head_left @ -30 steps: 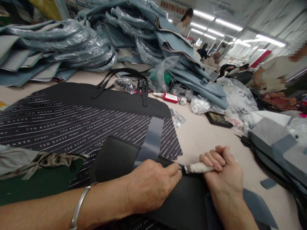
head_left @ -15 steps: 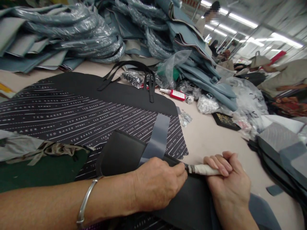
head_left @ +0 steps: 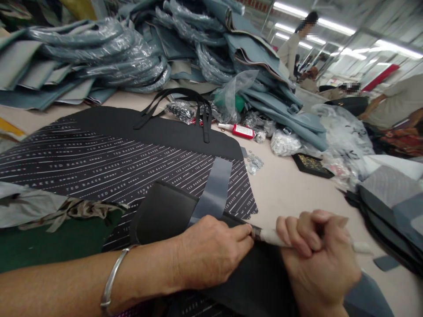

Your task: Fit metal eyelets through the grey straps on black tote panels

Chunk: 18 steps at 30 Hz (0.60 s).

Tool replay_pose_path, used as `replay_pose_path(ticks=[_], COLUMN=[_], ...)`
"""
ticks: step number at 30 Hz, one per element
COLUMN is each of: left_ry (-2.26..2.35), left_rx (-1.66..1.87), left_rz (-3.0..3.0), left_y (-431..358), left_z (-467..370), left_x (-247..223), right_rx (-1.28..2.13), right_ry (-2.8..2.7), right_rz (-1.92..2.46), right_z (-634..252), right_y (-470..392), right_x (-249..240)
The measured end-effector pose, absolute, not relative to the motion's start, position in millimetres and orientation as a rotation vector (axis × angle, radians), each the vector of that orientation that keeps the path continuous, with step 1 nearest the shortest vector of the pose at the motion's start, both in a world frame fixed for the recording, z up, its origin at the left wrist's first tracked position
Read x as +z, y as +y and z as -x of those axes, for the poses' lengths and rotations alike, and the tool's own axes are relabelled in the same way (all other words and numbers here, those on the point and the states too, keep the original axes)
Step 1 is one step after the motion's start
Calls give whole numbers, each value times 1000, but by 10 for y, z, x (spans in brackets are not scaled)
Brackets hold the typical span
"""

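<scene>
My right hand (head_left: 319, 259) is wrapped round a slim hand tool (head_left: 272, 237) with a whitish, tape-like covering on its handle. The tool's darker front end points left, and its tip is hidden at my left fingers. My left hand (head_left: 214, 253) is closed, thumb and fingers pinching the upper edge of a black bag panel (head_left: 167, 207); any small part between them cannot be made out. A shiny blue-grey strip (head_left: 214, 185) runs from the panel onto a black bag piece with striped lettered lining (head_left: 158, 167). Black handles (head_left: 205, 119) arch up from its far edge.
Blue-grey pieces in plastic (head_left: 99, 53) are heaped at the back. A red-and-white bottle (head_left: 243, 131), loose metal discs (head_left: 254, 163) and a black tray of small brass-coloured parts (head_left: 312, 165) lie beyond my hands. Black pieces (head_left: 383, 224) stack at right. People (head_left: 292, 48) are in the background.
My right hand has turned and shifted slightly right and down on the tool, whose rear end now shows past my fist. My left hand keeps its pinch, and the view has shifted slightly.
</scene>
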<state>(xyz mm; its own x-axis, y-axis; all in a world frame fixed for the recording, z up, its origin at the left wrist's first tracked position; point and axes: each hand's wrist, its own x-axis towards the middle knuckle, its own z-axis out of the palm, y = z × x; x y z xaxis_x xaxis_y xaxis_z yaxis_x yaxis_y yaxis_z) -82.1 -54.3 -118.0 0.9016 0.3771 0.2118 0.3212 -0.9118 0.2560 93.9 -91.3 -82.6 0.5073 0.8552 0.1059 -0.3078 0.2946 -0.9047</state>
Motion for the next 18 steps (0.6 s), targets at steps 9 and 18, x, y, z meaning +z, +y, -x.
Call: replay_pose_path(ticks=[9, 18], left_ry=[554, 510], left_rx=[365, 375], left_rz=[-2858, -2839], left_y=[-540, -544], left_z=[811, 795], left_x=[-1166, -1211], right_rx=[817, 641], right_ry=[-687, -1219], right_rz=[949, 1039], right_z=[-1044, -781], right_y=[-899, -966], right_x=[-900, -822])
